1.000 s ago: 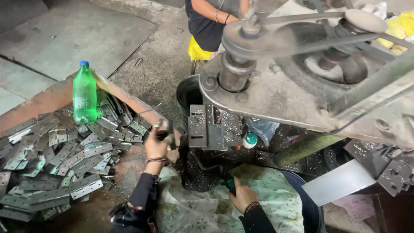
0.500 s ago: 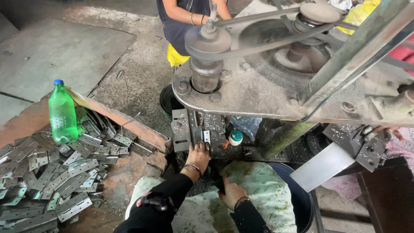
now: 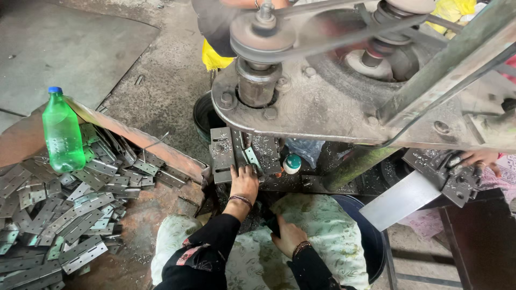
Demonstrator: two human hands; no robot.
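Reaching forward, the left hand (image 3: 244,181) lies palm down at the front edge of the press bed (image 3: 244,156), fingers stretched flat onto a pale metal strip (image 3: 251,159) that runs back under the machine head. No grip is closed round the strip; the fingertips only press on it. Just left of the hand a dark steel die block (image 3: 221,154) stands on the same bed.

Right hand (image 3: 289,235) rests lower, on the green-patterned cloth (image 3: 322,225) over the lap, fingers curled toward a small dark object at their tips; whether it is actually gripped cannot be told. Bangles on both wrists, black sleeves.

Above the bed: a heavy grey machine frame (image 3: 333,107) with a pulley (image 3: 262,35) and a belt (image 3: 344,32) blurred across it. A small bottle with a teal cap (image 3: 292,164) stands on the bed just right of the left hand.

Left side: a rusty tray (image 3: 156,215) heaped with flat hinge plates (image 3: 64,215); a green plastic bottle with blue cap (image 3: 62,131) stands upright at the tray's far edge.

Far right: another person's hand (image 3: 481,160) rests on a pile of dark metal parts (image 3: 454,177). A second person in a dark top stands beyond the machine, at the upper edge of view.
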